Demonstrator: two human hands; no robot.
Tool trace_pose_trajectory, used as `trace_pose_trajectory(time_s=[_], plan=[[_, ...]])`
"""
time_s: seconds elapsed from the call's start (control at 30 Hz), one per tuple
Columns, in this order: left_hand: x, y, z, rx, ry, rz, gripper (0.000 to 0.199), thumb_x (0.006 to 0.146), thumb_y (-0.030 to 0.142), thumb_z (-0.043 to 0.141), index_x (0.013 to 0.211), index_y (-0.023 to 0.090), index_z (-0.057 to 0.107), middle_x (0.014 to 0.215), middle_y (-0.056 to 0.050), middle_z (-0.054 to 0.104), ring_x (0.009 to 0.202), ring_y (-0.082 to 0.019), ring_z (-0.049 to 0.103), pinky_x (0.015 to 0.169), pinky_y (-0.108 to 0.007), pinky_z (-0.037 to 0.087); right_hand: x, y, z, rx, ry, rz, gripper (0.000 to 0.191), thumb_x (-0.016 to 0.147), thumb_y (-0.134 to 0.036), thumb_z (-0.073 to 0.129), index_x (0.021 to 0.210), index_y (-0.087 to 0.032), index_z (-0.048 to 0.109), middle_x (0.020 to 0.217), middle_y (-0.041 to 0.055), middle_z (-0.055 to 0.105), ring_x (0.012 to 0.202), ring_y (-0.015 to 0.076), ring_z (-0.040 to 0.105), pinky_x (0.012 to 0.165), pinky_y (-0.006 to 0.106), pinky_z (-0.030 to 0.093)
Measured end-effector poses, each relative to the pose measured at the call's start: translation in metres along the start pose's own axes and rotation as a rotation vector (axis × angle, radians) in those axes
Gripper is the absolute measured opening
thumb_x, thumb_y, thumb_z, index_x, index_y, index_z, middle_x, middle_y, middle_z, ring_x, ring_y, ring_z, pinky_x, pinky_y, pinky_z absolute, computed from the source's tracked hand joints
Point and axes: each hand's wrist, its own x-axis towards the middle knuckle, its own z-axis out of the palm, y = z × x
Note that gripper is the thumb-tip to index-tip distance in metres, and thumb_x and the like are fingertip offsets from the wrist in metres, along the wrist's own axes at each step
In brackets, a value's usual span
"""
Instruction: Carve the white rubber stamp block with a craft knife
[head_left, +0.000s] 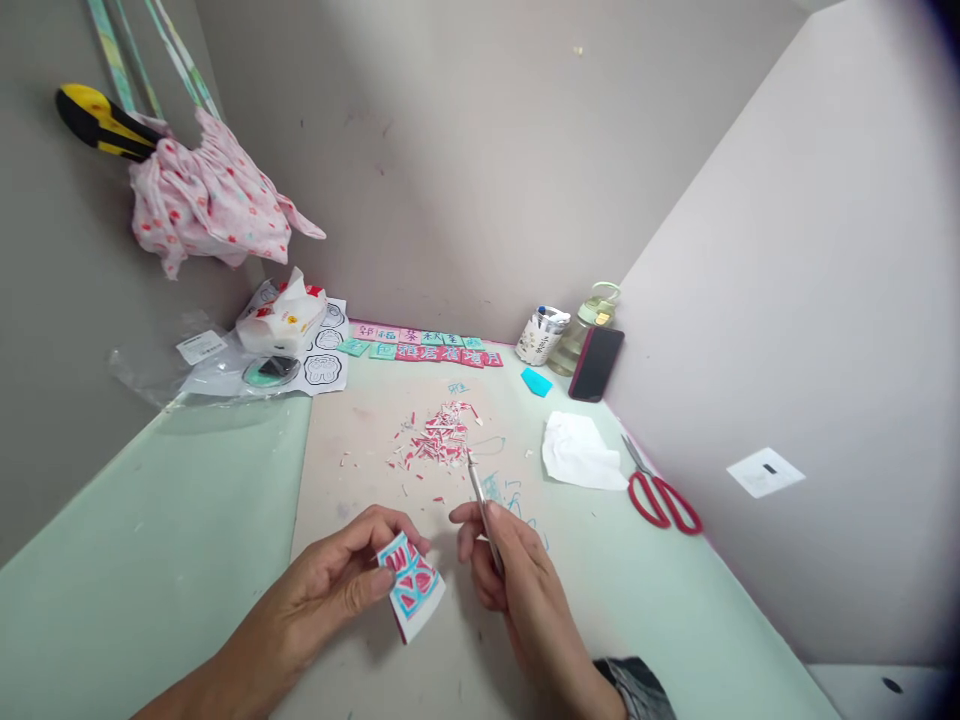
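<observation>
The person's left hand reaches in from the lower left, its forearm slanting up toward the middle of the pale green counter. Its thumb lies across the front of a small white block with blue and red markings, while the fingers curl behind the upper edge, so the block is pinched and tilted with its marked face turned up toward the camera.

The right hand comes in from the lower right, wrist low, a dark grey cuff at its base. It holds a slim silver pen-like tool much as one holds a pen; the tool slants up and to the left, its tip by a heap of red and white shavings. The two hands are apart, the block near the right hand's curled fingers but not touching them.

Both hands are over a beige board or sheet with blue handwriting on it. Beyond the shavings, pink, teal and red tiles with characters line its far edge. To the right lie a crumpled white tissue and a pair of red-handled scissors, with a dark phone in a red case leaning farther back.
</observation>
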Motion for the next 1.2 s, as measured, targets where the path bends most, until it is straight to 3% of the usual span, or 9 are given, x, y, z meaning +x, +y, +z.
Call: trace_pose_trajectory(time_s=[0.13, 0.27, 0.5, 0.83, 1.2], plan=[[-0.001, 0.003, 0.0, -0.048, 0.032, -0.028, 0.028, 0.102, 0.051, 0.057, 0.101, 0.025, 0.067, 0.116, -0.003, 0.059, 0.107, -0.022, 0.055, 0.091, -0.028, 0.041, -0.005, -0.008, -0.002, -0.254, -0.023, -0.144, 0.039, 0.099, -0.054, 0.06, 0.11, -0.018, 0.071, 0.063, -0.0037, 0.052, 0.054, 0.011, 0.04, 0.052, 0.024, 0.031], [-0.002, 0.006, -0.002, -0.096, 0.058, -0.059, 0.027, 0.1, 0.049, 0.061, 0.101, 0.024, 0.068, 0.106, -0.003, 0.062, 0.1, -0.022, 0.056, 0.09, -0.03, 0.04, -0.01, -0.008, -0.003, -0.497, -0.034, -0.371, 0.023, 0.1, -0.04, 0.061, 0.106, -0.022, 0.074, 0.074, 0.0012, 0.062, 0.067, 0.0162, 0.055, 0.061, 0.027, 0.042], [0.0, 0.004, -0.002, -0.14, 0.151, -0.075, 0.029, 0.093, 0.051, 0.071, 0.105, 0.025, 0.073, 0.096, -0.002, 0.06, 0.091, -0.021, 0.053, 0.086, -0.03, 0.042, -0.016, -0.008, -0.007, -0.756, -0.105, -0.572, 0.022, 0.104, -0.026, 0.054, 0.112, -0.024, 0.075, 0.077, 0.0025, 0.061, 0.064, 0.0159, 0.054, 0.058, 0.028, 0.041], [-0.002, -0.002, -0.005, -0.132, 0.143, -0.066, 0.028, 0.096, 0.051, 0.067, 0.104, 0.025, 0.07, 0.091, 0.0, 0.056, 0.088, -0.019, 0.05, 0.084, -0.028, 0.04, -0.02, -0.007, -0.008, -0.811, -0.128, -0.565, 0.024, 0.106, -0.027, 0.051, 0.103, -0.022, 0.074, 0.069, 0.0, 0.062, 0.055, 0.0129, 0.05, 0.053, 0.026, 0.038], [-0.003, -0.001, -0.007, -0.102, 0.121, -0.058, 0.027, 0.099, 0.051, 0.064, 0.101, 0.025, 0.067, 0.09, 0.001, 0.052, 0.085, -0.018, 0.046, 0.079, -0.026, 0.039, -0.017, -0.009, -0.007, -0.845, -0.14, -0.543, 0.024, 0.104, -0.032, 0.056, 0.096, -0.021, 0.076, 0.072, 0.0026, 0.068, 0.057, 0.0142, 0.056, 0.054, 0.026, 0.04]])
